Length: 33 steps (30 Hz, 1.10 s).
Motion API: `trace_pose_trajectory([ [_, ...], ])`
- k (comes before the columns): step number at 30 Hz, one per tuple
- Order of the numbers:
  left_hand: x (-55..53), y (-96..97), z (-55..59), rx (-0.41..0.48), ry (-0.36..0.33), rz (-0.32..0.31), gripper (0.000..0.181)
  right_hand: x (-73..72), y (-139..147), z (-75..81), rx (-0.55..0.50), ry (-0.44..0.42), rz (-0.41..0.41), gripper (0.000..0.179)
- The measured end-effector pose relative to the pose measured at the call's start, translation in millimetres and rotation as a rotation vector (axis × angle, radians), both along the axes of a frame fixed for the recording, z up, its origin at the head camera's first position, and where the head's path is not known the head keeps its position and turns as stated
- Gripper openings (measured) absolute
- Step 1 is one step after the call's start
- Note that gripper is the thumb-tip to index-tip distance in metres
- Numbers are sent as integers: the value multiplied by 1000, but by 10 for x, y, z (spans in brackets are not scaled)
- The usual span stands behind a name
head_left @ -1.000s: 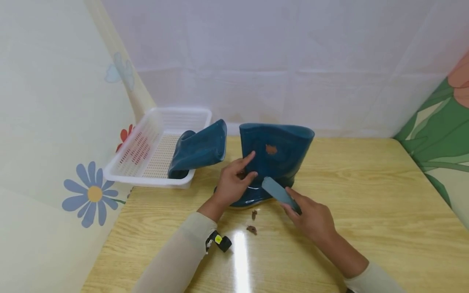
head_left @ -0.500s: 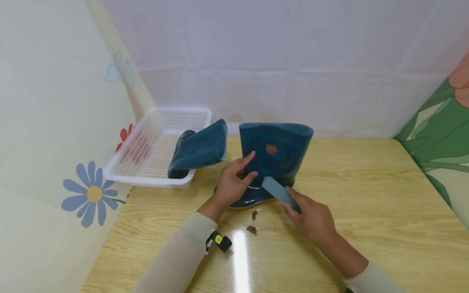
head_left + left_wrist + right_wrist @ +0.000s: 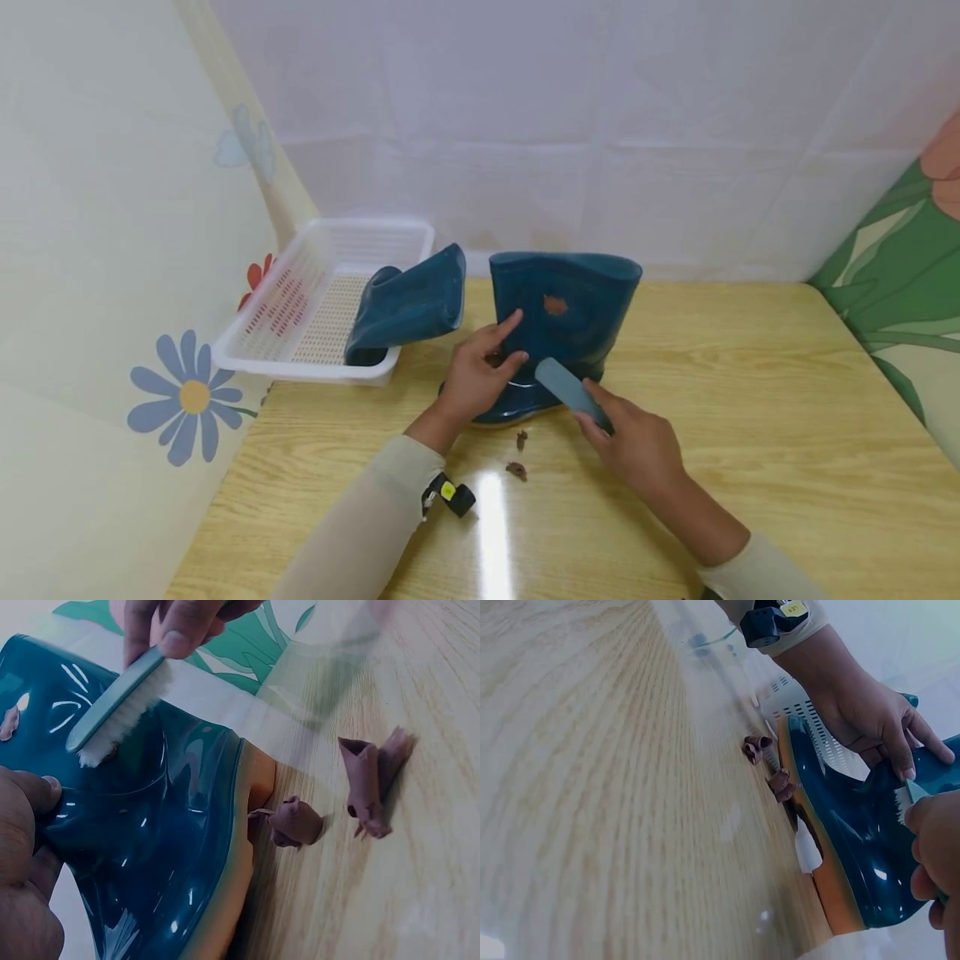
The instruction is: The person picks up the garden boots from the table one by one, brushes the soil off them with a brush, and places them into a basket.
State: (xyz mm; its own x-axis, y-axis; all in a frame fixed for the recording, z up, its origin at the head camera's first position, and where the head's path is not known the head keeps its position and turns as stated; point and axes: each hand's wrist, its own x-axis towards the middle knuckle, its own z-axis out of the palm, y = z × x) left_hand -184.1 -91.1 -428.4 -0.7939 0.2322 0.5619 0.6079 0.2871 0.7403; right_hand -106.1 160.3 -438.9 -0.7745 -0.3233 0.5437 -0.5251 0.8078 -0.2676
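Note:
A glossy dark teal rain boot (image 3: 585,333) with a tan sole stands upright on the table, toe to the left. My left hand (image 3: 476,375) grips it at the front of the ankle, thumb and forefinger spread on its near side. Pinched in my right hand (image 3: 641,442) is a grey-green scrubbing brush (image 3: 566,387). Its white bristles (image 3: 127,724) press on the boot just above the ankle crease, over a small dark spot. Higher on the shaft sticks a brown mud-like patch (image 3: 555,305). Two curled brown lumps (image 3: 517,472) lie on the table beside the sole.
At the back left, a white plastic basket (image 3: 300,371) holds a second teal boot (image 3: 412,304), its shaft leaning out over the right rim. A pale fabric wall (image 3: 525,183) rises behind the wood-grain table (image 3: 750,417).
The brush and my right hand have shifted very slightly up and to the left. My left hand, the boot and the brown lumps stay where they were.

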Motion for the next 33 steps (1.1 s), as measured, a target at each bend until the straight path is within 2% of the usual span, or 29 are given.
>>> trace_pose_trajectory([
  [3,-2,-2,-5,-2,7,0,59,17,48,-12,6,26,-4,52],
  [12,2,1,1,1,28,3,58,12,14,-12,-38,67,63,56],
  [19,12,3,-3,0,27,3,59,12,20,1,-11,-2,-14,53],
  [22,5,3,-3,-10,34,5,59,32,75,-19,5,-7,-35,53],
  [30,4,4,1,-1,34,-1,59,47,57,-17,-18,48,45,55],
  [33,17,16,17,-2,22,2,59,32,26,-7,-6,42,43,55],
])
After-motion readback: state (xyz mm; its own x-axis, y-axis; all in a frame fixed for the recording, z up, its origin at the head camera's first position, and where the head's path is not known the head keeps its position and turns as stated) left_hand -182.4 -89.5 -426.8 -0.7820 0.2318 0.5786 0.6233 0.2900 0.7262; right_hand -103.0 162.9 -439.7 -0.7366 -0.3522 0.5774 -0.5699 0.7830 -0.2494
